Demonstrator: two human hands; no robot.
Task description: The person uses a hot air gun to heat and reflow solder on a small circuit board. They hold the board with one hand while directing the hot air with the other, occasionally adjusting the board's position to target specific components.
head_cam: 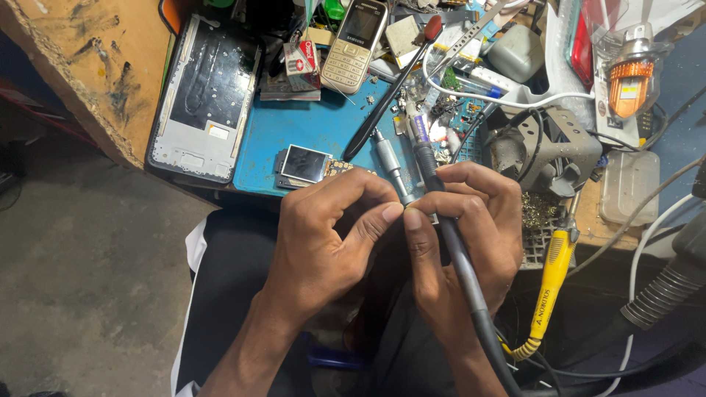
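On the desk [88, 66], the phone frame [202, 95] lies left of the mat [309, 125]. The keypad phone [355, 45] lies behind the small screen module [304, 163]. A soldering stand [548, 151] sits right, the yellow-handled tool [550, 283] apparently before it.

Both hands are bare: the left hand [323, 242] and right hand [456, 242] carry no gloves, rings or watch, and the fingernails are cut short. The forearms are uncovered, with no sleeves in view. Below them the lap shows dark trousers [235, 287], with a white garment edge [193, 254] along the left side.
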